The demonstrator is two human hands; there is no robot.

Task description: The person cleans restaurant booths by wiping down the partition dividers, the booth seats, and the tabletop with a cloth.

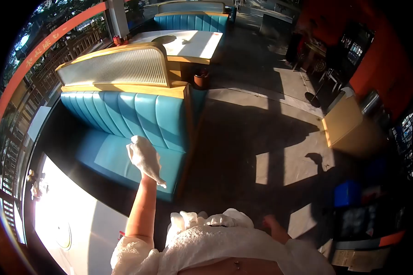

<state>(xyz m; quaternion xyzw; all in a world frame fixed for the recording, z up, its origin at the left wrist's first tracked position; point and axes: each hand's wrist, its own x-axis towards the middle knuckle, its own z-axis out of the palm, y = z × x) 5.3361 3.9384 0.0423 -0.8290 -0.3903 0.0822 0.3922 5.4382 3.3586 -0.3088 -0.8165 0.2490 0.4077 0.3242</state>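
My left arm reaches out over the teal seat (pixel 108 153) of a booth bench. A white cloth (pixel 146 158) covers my left hand (pixel 137 145), and one corner of it hangs down by the wrist. The fingers are hidden under the fabric, but the hand looks closed on it. Behind them rises the bench's ribbed teal backrest (pixel 128 112). Low on the other side, beside my body, my right hand (pixel 269 222) hangs in shadow above the floor. It is small and dim, and its fingers do not show clearly.
A sunlit white table (pixel 103 229) stands at the lower left. Beyond the wood-framed divider (pixel 119 68) are another white table (pixel 197 43) and a brown bin (pixel 200 79). On the right are a cardboard-coloured panel (pixel 346 121) and a blue container (pixel 347 194).
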